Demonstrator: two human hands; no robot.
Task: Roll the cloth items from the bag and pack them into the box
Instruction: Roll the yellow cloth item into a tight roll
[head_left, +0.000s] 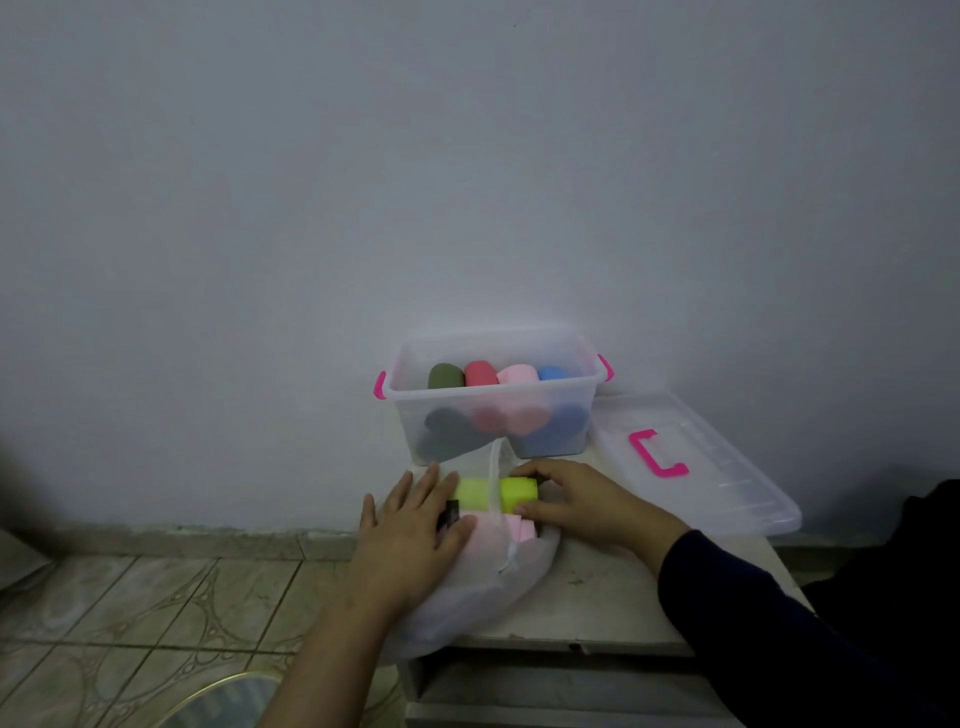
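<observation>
**Operator:** Head view: I look down at a white mesh bag (467, 587) lying on a small pale table (613, 603) pushed against a grey wall (467, 156). The left hand (410, 535) lies flat on the bag, fingers straight and spread, pressing the fabric down. The right hand (582, 501) reaches into the bag's mouth, its fingers curled round a folded lime-green cloth (498, 493).

**Desk:** And the rest of the cloth?

**Operator:** A pale pink cloth (522, 527) sits just under the green one, inside the bag, touching it. Something dark (451, 512) shows beside the left fingers; I cannot tell what it is. Behind the bag, touching its far edge, stands the clear plastic box (493, 395) with pink side latches. Four rolls lie in it side by side: an olive roll (445, 375), a red roll (480, 373), a light pink roll (517, 375) and a blue roll (551, 372).

**Desk:** The lid?

**Operator:** The clear lid (727, 483) with its pink handle (657, 453) lies flat on the table to the right of the box, beyond the right hand. A dark sleeve (753, 613) covers the right forearm; the left forearm is bare. Patterned floor tiles (130, 613) fill the lower left.
</observation>
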